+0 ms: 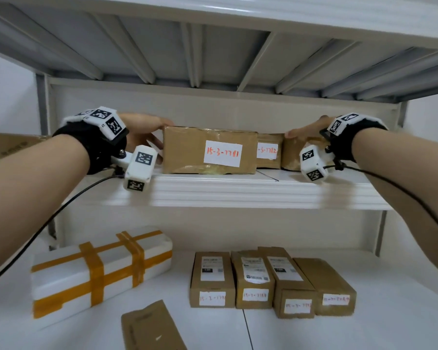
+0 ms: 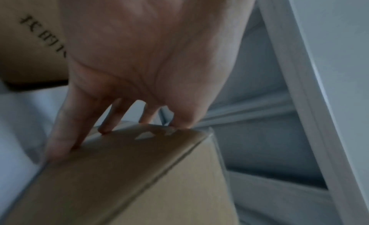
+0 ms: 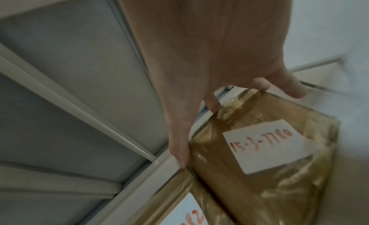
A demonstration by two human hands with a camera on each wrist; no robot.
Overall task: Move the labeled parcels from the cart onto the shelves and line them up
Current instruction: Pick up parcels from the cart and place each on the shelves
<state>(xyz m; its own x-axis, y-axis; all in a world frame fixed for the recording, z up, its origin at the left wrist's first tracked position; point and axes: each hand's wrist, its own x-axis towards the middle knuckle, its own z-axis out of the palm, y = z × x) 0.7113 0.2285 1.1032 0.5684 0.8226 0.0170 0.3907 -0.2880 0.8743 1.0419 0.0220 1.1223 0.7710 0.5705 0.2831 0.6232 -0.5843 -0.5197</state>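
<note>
Three brown labeled parcels stand in a row on the middle shelf [image 1: 238,193]. My left hand [image 1: 153,135] presses against the left end of parcel 15-3-7781 [image 1: 209,150]; its straight fingers [image 2: 66,133] touch the cardboard [image 2: 129,173] with their tips. Parcel 15-3-7782 [image 1: 268,150] stands in the middle, set further back. My right hand [image 1: 306,131] lies on top of parcel 15-3-7780 [image 3: 269,149] at the right end, thumb [image 3: 179,152] at the seam beside parcel 15-3-7782 [image 3: 185,212]. My right wrist camera hides much of that parcel in the head view.
Another brown box [image 1: 13,145] sits at the far left of the middle shelf. On the lower shelf stand several small labeled boxes [image 1: 270,281], a white foam box with orange tape [image 1: 99,271] and a flat brown packet [image 1: 152,327]. The upper shelf's underside [image 1: 212,46] is close above.
</note>
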